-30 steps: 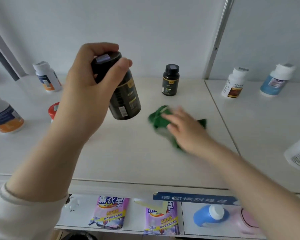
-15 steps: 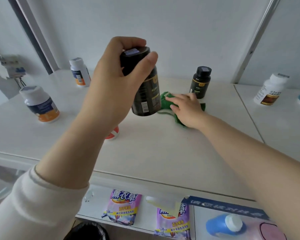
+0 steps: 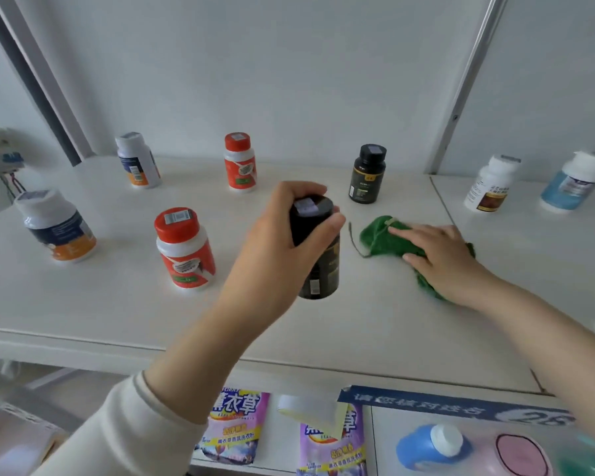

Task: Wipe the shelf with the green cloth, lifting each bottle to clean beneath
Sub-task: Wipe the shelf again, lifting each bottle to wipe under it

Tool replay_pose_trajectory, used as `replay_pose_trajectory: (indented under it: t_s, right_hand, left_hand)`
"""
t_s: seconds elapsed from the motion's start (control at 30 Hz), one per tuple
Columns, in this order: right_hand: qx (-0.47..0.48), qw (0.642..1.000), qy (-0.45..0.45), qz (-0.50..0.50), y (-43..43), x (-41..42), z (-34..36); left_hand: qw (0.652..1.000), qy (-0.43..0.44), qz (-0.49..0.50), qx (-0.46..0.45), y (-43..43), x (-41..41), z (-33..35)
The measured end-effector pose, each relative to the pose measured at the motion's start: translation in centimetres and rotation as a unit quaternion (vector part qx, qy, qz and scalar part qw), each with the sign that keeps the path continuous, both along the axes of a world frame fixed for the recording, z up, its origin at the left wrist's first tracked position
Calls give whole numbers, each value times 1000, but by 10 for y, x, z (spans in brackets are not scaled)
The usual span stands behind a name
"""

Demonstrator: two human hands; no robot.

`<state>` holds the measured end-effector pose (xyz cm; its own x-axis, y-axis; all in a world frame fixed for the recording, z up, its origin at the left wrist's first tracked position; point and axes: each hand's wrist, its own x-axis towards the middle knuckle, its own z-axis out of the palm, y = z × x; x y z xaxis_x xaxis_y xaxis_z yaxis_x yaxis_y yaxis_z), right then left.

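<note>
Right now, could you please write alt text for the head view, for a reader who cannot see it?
A left hand grips a black bottle by its cap at a white shelf, while the right hand presses a green cloth on the shelf beside it. Other bottles stand around.

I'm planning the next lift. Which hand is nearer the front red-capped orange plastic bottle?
Left. The left hand, gripping a black bottle, is just right of the red-capped orange bottle; the right hand presses the green cloth farther right.

Upright black bottle (image 3: 320,262), gripped at its cap; crumpled green cloth (image 3: 383,240) just right, on white shelf (image 3: 358,324).
</note>
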<state>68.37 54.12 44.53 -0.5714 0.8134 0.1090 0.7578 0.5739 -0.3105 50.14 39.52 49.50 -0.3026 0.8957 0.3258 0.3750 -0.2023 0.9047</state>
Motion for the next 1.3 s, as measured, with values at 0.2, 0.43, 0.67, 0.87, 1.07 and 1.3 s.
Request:
replay_pose_trajectory:
  t_s: [0.2,0.43,0.67,0.87,1.07,1.3]
  right_hand:
    - [50,995,30,81,-62,11,-19]
    - [50,997,9,-58,-11,19,-16]
    - [15,990,-45,-136,41,-10,-14]
    - [29,993,-31,-107,31,5,-23]
    - [1,970,-36,-240,124,-32,-9]
    - [5,999,-11,-30,142,-77,-4]
  left_hand:
    - [998,2,-57,-13,9,19,-22]
    - [995,23,-93,-23,13,26,-36]
    - [991,47,-127,23,22,14,-20]
    - [988,151,0,-10,135,-5,10]
    - [970,222,-10,-99,220,3,-7]
    - [977,181,110,36,218,-37,42]
